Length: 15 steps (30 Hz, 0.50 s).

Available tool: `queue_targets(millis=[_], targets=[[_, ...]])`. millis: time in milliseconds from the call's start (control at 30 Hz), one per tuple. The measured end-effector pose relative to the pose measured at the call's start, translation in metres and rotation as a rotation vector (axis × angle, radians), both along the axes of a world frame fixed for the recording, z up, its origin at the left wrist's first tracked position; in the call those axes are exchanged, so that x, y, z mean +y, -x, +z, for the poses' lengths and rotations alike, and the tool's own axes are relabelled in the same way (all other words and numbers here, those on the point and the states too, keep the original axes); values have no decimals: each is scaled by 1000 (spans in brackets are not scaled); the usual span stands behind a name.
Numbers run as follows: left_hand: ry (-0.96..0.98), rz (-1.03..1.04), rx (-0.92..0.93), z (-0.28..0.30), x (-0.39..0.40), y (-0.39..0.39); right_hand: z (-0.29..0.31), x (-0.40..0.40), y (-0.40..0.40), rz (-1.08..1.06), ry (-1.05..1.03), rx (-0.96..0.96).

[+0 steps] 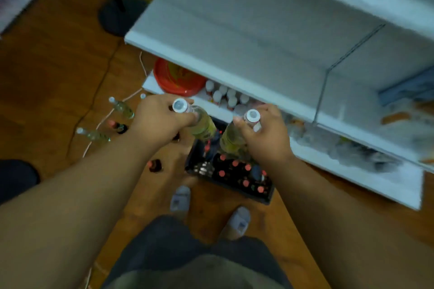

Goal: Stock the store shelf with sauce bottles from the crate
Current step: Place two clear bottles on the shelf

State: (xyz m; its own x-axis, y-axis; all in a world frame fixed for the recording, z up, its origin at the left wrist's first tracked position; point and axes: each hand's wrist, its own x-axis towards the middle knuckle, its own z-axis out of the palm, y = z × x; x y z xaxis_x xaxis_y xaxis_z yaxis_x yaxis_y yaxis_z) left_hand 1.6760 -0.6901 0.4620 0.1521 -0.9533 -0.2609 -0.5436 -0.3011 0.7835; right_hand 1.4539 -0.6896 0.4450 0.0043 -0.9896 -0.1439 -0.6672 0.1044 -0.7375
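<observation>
Person stands over the crate [229, 178] on the floor, a bottle in each hand. Left hand [159, 122] is clamped round the neck of the left bottle [202, 124], fingers curled just under its white cap; right hand [265, 134] is clamped the same way on the right bottle [231, 139]. Both bottles hang roughly upright, pale yellow liquid, bodies below each grip and above the crate, clear of it. The crate directly under both grips holds more bottles with red caps. The shelf [246, 49] is ahead of and above the grips, its white board bare on this side; a lower tier just beyond the grips already carries white-capped bottles [225, 95] and a red bowl [178, 77]. Loose bottles [94, 135] stand on the floor out past the left grip. Step in hand looks like the carry from crate to shelf. To do it well: keep neck grips firm, since glass held that high can swing; lift both clear of the front lip before moving forward; set bases flat, one at a time, toward the back; keep the two bottles from knocking. Frame is blurred, labels unreadable.
</observation>
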Motion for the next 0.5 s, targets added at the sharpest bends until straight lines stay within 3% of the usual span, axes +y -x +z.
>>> queue_targets(millis=[100, 233, 500], targets=[[186, 58, 46, 58, -4, -5, 61, -5, -11, -130, 165, -90], [457, -22, -56, 120, -25, 0, 111, -20, -29, -282, 249, -266], [416, 182, 121, 167, -43, 15, 173, -48, -40, -247, 288, -435]])
